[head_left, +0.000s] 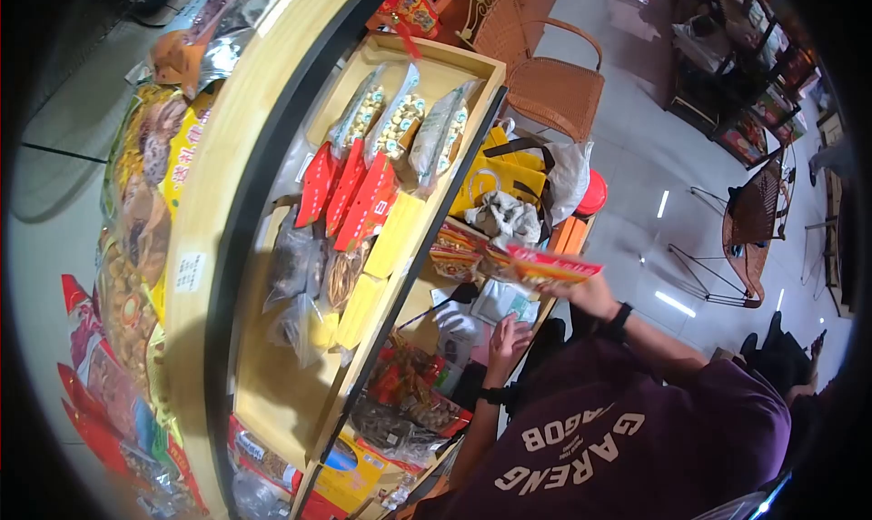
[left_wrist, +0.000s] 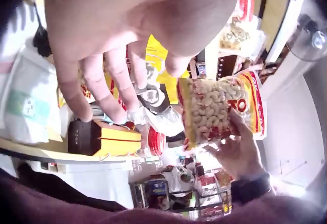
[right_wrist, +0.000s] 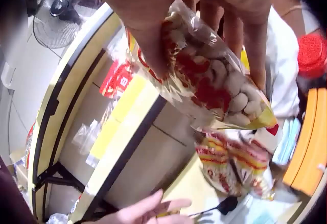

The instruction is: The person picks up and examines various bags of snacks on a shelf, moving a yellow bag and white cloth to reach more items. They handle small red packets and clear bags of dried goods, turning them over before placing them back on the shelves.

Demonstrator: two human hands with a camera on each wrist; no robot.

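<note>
My right hand [head_left: 590, 295] grips a clear bag of cashews [left_wrist: 208, 112] with red and yellow print, thumb on one face and fingers on the other. In the right wrist view the pale nuts show through the plastic, and the bag hangs tilted above more red-and-yellow packets [right_wrist: 235, 165]. My left hand [head_left: 510, 336] holds nothing. Its fingers [left_wrist: 116, 76] are spread and loosely bent over the lower shelf, near a white packet [head_left: 500, 300] and a black scoop-like thing [head_left: 463, 292].
A wooden display shelf [head_left: 381, 293] holds bagged snacks with red labels [head_left: 363, 207] and yellow boxes [head_left: 365, 307]. Beyond the lower shelf are a yellow bag [head_left: 495, 175], a red lid [head_left: 592, 193] and a wicker chair [head_left: 556, 84]. A fan [right_wrist: 60, 9] stands past the shelf.
</note>
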